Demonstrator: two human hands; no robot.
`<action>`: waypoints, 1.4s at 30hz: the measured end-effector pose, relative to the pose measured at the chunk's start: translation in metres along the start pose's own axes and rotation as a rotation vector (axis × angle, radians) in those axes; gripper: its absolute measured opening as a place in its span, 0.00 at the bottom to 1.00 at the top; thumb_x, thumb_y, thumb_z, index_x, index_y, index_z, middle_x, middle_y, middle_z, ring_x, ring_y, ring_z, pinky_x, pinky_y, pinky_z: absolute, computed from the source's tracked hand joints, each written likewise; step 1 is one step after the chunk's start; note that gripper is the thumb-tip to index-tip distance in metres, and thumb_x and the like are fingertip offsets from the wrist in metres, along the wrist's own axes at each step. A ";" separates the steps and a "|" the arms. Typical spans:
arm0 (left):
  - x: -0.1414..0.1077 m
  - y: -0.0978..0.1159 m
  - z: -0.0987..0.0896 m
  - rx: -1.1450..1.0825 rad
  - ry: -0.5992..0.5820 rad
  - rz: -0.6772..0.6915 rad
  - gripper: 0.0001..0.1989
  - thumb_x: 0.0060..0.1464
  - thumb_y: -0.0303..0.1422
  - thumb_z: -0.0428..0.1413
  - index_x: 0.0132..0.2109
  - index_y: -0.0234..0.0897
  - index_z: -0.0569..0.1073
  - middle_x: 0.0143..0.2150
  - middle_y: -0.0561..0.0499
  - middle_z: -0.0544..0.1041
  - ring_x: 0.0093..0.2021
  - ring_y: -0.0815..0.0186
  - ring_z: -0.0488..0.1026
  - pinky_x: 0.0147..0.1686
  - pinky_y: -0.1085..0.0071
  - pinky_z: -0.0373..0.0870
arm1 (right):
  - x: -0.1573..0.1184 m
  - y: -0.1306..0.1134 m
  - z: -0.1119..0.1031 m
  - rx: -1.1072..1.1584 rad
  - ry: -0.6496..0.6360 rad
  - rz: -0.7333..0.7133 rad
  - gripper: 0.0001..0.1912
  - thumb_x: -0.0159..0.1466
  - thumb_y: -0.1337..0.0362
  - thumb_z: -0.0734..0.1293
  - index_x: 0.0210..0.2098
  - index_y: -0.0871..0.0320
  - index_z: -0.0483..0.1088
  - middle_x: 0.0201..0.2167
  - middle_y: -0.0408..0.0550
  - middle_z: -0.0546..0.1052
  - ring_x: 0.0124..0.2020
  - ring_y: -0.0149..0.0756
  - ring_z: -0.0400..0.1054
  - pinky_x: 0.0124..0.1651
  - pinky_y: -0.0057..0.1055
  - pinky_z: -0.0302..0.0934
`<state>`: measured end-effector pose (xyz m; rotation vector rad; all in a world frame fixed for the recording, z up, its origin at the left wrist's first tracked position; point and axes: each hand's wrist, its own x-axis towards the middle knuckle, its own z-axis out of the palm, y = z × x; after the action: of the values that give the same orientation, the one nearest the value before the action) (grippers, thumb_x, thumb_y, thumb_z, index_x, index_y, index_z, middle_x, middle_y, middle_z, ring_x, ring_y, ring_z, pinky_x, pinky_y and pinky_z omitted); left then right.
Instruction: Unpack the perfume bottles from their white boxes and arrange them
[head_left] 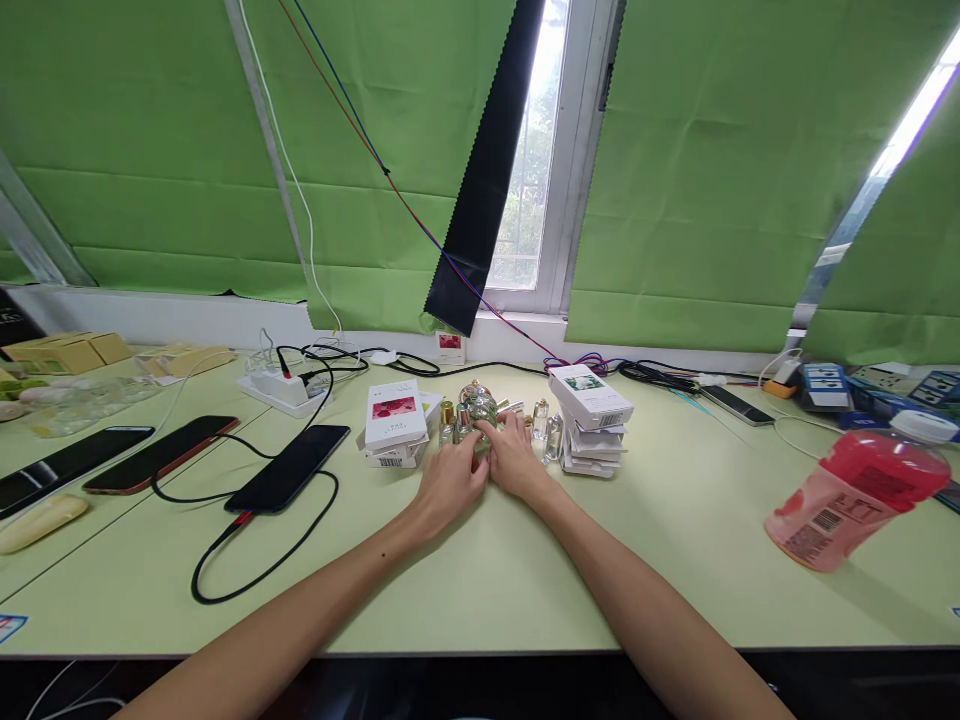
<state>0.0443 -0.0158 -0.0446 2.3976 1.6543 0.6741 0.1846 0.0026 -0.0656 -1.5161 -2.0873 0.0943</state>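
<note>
A cluster of small glass perfume bottles (pixel 445 424), some with gold caps, stands and lies at the middle of the table. My left hand (pixel 452 478) rests at the near side of the cluster, fingers reaching forward and thumb toward the right hand. Beside it, my right hand (pixel 514 457) lies over the bottles with its fingers spread, hiding some of them. Neither hand visibly lifts a bottle. A clear bottle (pixel 553 440) is just right of the right hand. White boxes with a red picture (pixel 393 415) stand left of the cluster; a stack of white boxes (pixel 592 440) stands right.
Phones (pixel 289 468) with a looped black cable lie at the left, near a power strip (pixel 289 393). A pink-red bottle (pixel 855 495) stands tilted in view at the right. Cables (pixel 652 374) run along the back edge under green blinds (pixel 697 180).
</note>
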 end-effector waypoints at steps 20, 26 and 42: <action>0.000 -0.003 -0.003 0.182 -0.080 -0.002 0.11 0.61 0.32 0.49 0.49 0.37 0.71 0.39 0.44 0.82 0.40 0.52 0.79 0.34 0.65 0.63 | -0.018 -0.033 -0.026 -0.152 -0.042 0.048 0.24 0.63 0.76 0.61 0.56 0.56 0.71 0.46 0.60 0.69 0.50 0.51 0.61 0.50 0.41 0.58; 0.001 -0.003 -0.003 0.176 -0.068 -0.009 0.13 0.61 0.32 0.49 0.50 0.37 0.71 0.36 0.43 0.82 0.38 0.51 0.79 0.33 0.65 0.64 | -0.020 -0.038 -0.027 -0.134 -0.008 0.036 0.27 0.65 0.76 0.58 0.62 0.56 0.66 0.46 0.60 0.70 0.49 0.51 0.63 0.50 0.40 0.59; 0.002 -0.005 -0.001 0.198 -0.051 -0.011 0.20 0.66 0.41 0.46 0.58 0.38 0.70 0.36 0.43 0.82 0.40 0.51 0.80 0.37 0.64 0.67 | -0.005 -0.011 -0.008 0.203 0.179 0.103 0.43 0.55 0.79 0.58 0.70 0.60 0.52 0.60 0.60 0.66 0.60 0.47 0.62 0.60 0.43 0.62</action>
<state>0.0405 -0.0126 -0.0452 2.5122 1.7878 0.4626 0.1803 -0.0079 -0.0564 -1.4517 -1.8022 0.1951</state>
